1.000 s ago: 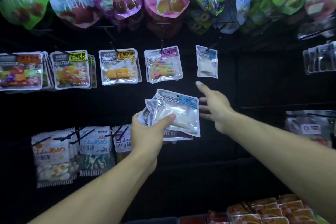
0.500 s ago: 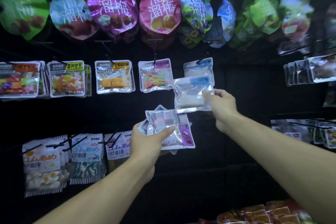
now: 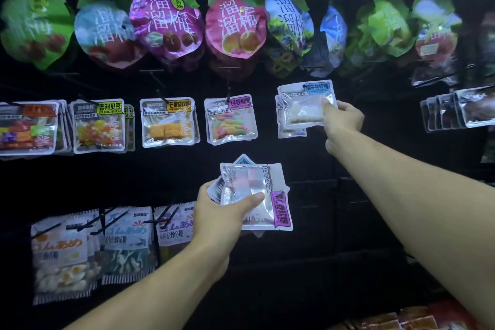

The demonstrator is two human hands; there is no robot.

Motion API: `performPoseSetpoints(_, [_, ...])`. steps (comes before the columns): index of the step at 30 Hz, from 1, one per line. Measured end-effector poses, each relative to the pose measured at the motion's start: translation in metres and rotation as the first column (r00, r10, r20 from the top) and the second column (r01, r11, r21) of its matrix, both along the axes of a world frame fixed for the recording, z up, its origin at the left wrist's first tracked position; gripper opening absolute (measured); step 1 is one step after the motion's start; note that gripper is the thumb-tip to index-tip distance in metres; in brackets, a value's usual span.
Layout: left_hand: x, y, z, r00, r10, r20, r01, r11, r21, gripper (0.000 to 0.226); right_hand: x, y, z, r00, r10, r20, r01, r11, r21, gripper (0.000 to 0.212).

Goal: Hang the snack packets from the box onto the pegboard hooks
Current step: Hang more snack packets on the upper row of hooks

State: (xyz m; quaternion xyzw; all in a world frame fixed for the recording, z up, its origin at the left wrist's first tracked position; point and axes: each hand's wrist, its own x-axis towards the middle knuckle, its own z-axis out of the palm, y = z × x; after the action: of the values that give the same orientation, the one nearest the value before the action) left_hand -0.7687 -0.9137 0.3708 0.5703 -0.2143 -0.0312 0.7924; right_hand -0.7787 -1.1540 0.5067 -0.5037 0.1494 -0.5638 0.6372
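Note:
My right hand [image 3: 341, 122] pinches the right edge of a clear blue-labelled snack packet [image 3: 304, 106] and holds it up against the dark pegboard [image 3: 375, 195], over another like packet [image 3: 285, 131] hanging on the middle row. Whether its hole sits on the hook is hidden. My left hand [image 3: 222, 213] grips a stack of clear packets [image 3: 254, 195] below, thumb across the top one, which has a magenta label. The box shows only as red packets [image 3: 401, 320] at the bottom right corner.
Round plum bags [image 3: 166, 24] hang along the top row. The middle row holds candy packets: jellybeans [image 3: 99, 126], mango [image 3: 168, 122], worm gummies [image 3: 230, 119]. Clear packets [image 3: 460, 112] hang at right. Gummy bags [image 3: 61, 254] fill the lower left hooks.
My right hand went from open to taking the blue-labelled packet off the stack, then lifted it up and right to the hook with the matching packet. The left hand kept its stack.

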Motion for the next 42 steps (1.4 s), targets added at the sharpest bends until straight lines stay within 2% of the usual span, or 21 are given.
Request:
performPoseSetpoints(19, [0.017,-0.007,-0.010,1.000,0.019,0.000,-0.019,1.000,0.004,0.059,0.017,-0.011,-0.003,0.999,-0.043,0.014,0.042,0.999,0.023,0.012])
performPoseSetpoints(33, [0.043,-0.005,-0.012,0.999,0.033,0.043,-0.034,0.999,0.019,0.058,0.068,-0.021,0.001,0.974,-0.112,-0.196,0.120,0.992,0.031,0.007])
performPoseSetpoints(38, [0.048,0.005,-0.018,0.998,0.017,0.063,-0.020,0.999,0.042,0.056,0.071,-0.024,-0.008,0.966,-0.120,-0.231,0.123,0.992,0.000,0.028])
performPoseSetpoints(42, [0.048,0.011,-0.024,0.998,0.025,0.052,-0.027,0.999,0.031,0.061,0.061,-0.021,-0.023,0.966,-0.143,-0.215,0.149,0.989,0.014,0.064])
